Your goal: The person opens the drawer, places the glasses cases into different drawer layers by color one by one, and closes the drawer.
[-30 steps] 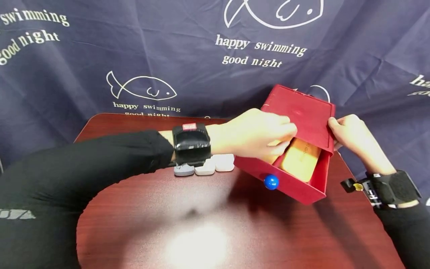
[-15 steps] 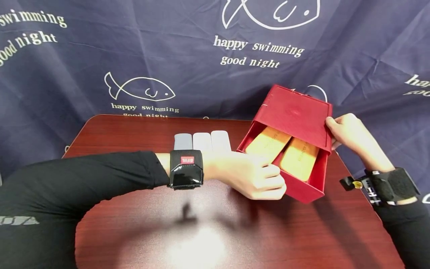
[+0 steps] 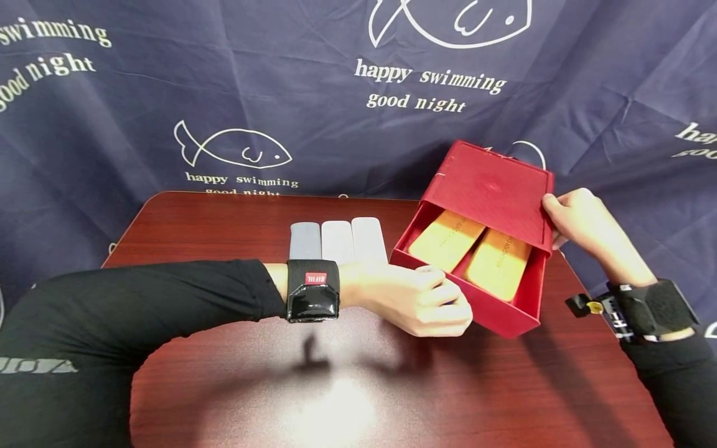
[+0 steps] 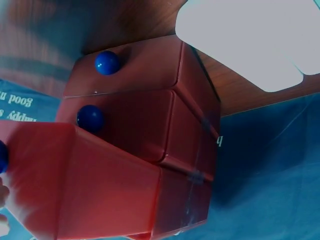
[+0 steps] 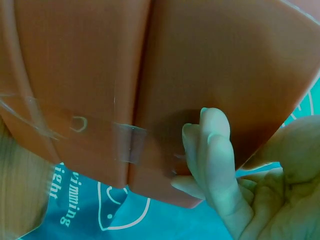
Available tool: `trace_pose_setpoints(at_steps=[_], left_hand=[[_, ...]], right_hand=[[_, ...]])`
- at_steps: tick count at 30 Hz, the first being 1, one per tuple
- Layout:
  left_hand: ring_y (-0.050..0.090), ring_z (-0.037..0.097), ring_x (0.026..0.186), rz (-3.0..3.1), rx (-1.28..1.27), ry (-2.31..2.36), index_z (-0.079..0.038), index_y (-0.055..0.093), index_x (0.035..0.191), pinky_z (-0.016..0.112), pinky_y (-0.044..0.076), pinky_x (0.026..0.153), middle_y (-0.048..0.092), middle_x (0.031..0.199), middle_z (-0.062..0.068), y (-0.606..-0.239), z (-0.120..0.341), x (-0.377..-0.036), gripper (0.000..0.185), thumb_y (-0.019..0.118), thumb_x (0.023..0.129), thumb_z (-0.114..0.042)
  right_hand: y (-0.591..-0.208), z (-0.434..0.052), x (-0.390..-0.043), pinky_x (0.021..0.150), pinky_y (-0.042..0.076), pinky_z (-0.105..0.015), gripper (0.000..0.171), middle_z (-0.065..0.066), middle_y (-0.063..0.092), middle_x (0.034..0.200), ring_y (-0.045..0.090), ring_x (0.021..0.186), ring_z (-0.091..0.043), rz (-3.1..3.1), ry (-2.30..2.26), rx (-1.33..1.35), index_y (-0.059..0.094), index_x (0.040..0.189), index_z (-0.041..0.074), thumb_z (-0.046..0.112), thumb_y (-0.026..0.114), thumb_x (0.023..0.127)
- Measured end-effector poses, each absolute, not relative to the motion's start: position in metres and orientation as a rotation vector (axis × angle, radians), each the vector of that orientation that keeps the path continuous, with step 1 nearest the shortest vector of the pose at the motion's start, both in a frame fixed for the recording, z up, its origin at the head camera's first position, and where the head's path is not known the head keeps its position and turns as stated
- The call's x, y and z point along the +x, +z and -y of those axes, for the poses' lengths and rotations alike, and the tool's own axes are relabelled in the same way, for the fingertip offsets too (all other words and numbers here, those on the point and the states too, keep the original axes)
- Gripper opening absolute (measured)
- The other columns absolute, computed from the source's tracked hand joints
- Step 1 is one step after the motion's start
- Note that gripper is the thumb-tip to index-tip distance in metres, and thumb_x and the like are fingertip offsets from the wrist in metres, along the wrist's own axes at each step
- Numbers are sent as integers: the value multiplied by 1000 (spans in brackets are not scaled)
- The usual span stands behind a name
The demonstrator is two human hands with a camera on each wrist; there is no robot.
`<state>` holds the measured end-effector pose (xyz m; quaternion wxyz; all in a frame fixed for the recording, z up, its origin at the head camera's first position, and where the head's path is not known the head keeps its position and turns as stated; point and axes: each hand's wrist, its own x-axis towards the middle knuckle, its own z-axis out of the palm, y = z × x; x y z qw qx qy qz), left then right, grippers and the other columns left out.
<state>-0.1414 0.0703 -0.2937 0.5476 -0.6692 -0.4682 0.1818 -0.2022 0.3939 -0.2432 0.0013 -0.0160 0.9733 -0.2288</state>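
Observation:
In the head view, a red drawer cabinet [image 3: 493, 180] stands at the table's back right, its top drawer [image 3: 498, 317] pulled out. Two yellow rectangular blocks [image 3: 448, 239] with faint lettering lie side by side in that drawer. My left hand [image 3: 426, 302] is at the drawer's front, fingers curled round its blue knob [image 3: 448, 303], which they mostly cover. The left wrist view shows this knob [image 4: 2, 157] cut off at the edge. My right hand [image 3: 579, 214] grips the cabinet's right edge, thumb on top; the right wrist view shows its fingers [image 5: 217, 160] against the side wall.
Two white pieces [image 3: 366, 239] and a grey one [image 3: 305, 239] lie in a row left of the cabinet. Lower drawers [image 4: 125, 120] with blue knobs are shut. A dark blue printed cloth [image 3: 252, 74] hangs behind the wooden table [image 3: 224, 398].
My left hand has moved from over the drawer's inside down to the knob at its front, uncovering the left yellow block. The right hand has kept its hold on the cabinet.

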Motion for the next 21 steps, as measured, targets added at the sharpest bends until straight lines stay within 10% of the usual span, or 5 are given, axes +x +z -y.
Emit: trace_pose_setpoints(at_steps=[21], left_hand=[[37, 8, 60, 1237, -1464, 279, -16, 51, 86, 18, 28, 48, 51, 79, -5, -303, -98, -145, 16, 47, 97, -5]], right_hand=[[-245, -393, -202, 53, 45, -18, 61, -3, 66, 50, 66, 43, -13, -3092, -697, -40, 65, 61, 3, 30, 27, 101]])
